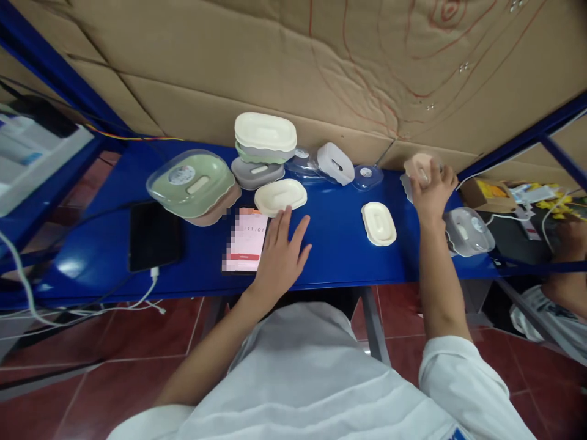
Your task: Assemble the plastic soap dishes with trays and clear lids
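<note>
My left hand lies with fingers stretched out on the blue table. It sits right beside a phone with a lit screen. Its fingertips reach the near edge of a cream oval plastic piece. On the right, my right hand has its fingers curled over a beige plastic piece; a pale grey part shows below it. Between my hands lies another cream oval piece. A grey box under a clear cover stands right of my right forearm.
Stacked oval pieces stand at the back. A green box under a clear cover is on the left, near a black device with a cable. A light box leans against clear covers. Another person's arm shows far right.
</note>
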A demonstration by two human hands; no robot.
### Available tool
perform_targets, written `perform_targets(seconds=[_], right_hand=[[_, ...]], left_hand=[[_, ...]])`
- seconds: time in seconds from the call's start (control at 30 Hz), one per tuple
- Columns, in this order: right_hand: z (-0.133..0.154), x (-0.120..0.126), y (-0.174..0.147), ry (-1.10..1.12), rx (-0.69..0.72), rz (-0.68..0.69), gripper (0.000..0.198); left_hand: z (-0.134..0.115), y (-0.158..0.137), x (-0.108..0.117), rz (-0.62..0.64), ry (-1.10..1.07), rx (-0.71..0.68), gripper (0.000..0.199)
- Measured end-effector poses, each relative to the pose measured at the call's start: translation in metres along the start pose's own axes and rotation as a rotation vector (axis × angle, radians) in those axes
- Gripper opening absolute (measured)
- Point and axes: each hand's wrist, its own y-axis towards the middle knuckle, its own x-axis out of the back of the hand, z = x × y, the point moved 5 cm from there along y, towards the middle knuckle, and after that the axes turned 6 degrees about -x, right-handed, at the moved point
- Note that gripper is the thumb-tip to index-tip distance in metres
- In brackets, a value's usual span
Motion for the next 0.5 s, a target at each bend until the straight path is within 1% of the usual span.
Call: perform_targets(seconds=[0.07, 0.1, 0.23, 0.3, 0.33, 0.4, 0.43, 0.47, 0.5], right_hand=[[-0.013, -0.012, 0.02, -0.019, -0.118, 0.026, 0.076], [-0.017, -0.016, 0.025, -0.019, -0.151, 0.031, 0.075], [-0.024, -0.032, 0.032, -0.015, -0.196, 0.05, 0.072], [-0.022, -0.032, 0.031, -0.018, -0.207, 0.067, 0.076], [-0.02, -0.028, 0.028, -0.017, -0.188, 0.066, 0.079], [-0.018, -0.009, 0.012, 0.003, -0.077, 0.013, 0.082], [-0.021, 0.007, -0.002, 0.021, -0.004, -0.059, 0.083], [-0.028, 0.024, -0.02, 0.043, 0.065, -0.161, 0.082], [-0.041, 0.043, -0.042, 0.068, 0.095, -0.295, 0.082]], left_hand=[[0.005, 0.017, -0.003, -0.003, 0.083, 0.029, 0.06], [0.008, 0.023, -0.005, 0.008, 0.113, 0.038, 0.061], [0.011, 0.037, -0.021, 0.09, 0.172, 0.023, 0.061], [0.006, 0.036, -0.03, 0.125, 0.164, -0.006, 0.059], [0.003, 0.035, -0.033, 0.145, 0.149, -0.03, 0.058], [-0.006, 0.031, -0.037, 0.193, 0.102, -0.098, 0.057], [-0.01, 0.029, -0.038, 0.214, 0.076, -0.133, 0.056], [-0.014, 0.025, -0.037, 0.23, 0.052, -0.161, 0.056], [-0.016, 0.022, -0.035, 0.24, 0.037, -0.179, 0.055]])
